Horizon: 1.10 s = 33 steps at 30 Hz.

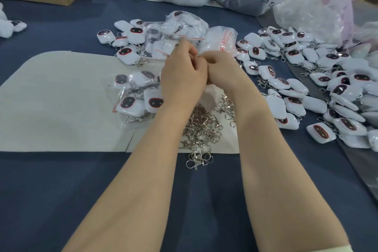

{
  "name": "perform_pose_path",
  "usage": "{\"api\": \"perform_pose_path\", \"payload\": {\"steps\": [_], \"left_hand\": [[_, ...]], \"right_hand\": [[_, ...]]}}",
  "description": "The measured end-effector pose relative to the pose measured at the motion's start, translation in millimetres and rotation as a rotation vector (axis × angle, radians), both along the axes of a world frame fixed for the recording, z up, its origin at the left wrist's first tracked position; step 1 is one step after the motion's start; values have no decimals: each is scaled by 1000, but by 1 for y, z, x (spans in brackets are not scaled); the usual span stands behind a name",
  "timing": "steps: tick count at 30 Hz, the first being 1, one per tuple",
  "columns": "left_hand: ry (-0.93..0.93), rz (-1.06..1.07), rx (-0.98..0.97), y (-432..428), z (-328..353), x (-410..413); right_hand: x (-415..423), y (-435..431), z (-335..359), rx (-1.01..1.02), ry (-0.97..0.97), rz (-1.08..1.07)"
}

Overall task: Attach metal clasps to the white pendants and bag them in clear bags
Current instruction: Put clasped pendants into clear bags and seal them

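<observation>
We record glossy white pendants [128,104] in a crinkled clear bag [111,88] at left on the worktop [41,190]. The left hand [182,75], fingers curled, meets the right hand [222,65] above shiny metal clasps [201,127]. Whatever they grip is hidden, so we cannot tell. At right, loose pendants [274,106] lie heaped.

The table [61,190] is covered in dark blue cloth, with a pale mat [51,98] laid on it. Loose clasps [202,127] and bagged pendants [135,96] are piled on the mat; unbagged pendants [286,106] are heaped to the right.
</observation>
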<state>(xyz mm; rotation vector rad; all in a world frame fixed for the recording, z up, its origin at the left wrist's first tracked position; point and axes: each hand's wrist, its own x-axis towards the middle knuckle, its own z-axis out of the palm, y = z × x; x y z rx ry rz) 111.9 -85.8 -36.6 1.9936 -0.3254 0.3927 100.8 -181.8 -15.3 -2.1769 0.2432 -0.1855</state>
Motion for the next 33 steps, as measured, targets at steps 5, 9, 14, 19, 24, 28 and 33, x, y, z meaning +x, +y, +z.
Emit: {"api": "perform_pose_path", "payload": {"steps": [5, 9, 14, 19, 24, 28, 33], "left_hand": [[-21, -65, 363, -7, -12, -1], [-10, -82, 382, -9, -12, -3], [72, -156, 178, -10, -9, -5], [106, -169, 126, -9, -10, -4], [113, -187, 123, -10, -10, -4], [118, -192, 104, -10, -10, -3], [178, -190, -48, -11, -8, -2]], "right_hand": [[-3, -43, -14, -321, 1, -586], [-8, -51, -25, -404, 271, -600], [-3, -41, -21, -386, 184, -575], [-2, -35, -25, -369, 115, -558], [0, -38, -29, -426, 232, -515], [0, -41, -28, -382, 117, -526], [-1, -39, -9, -92, -255, -552]]}}
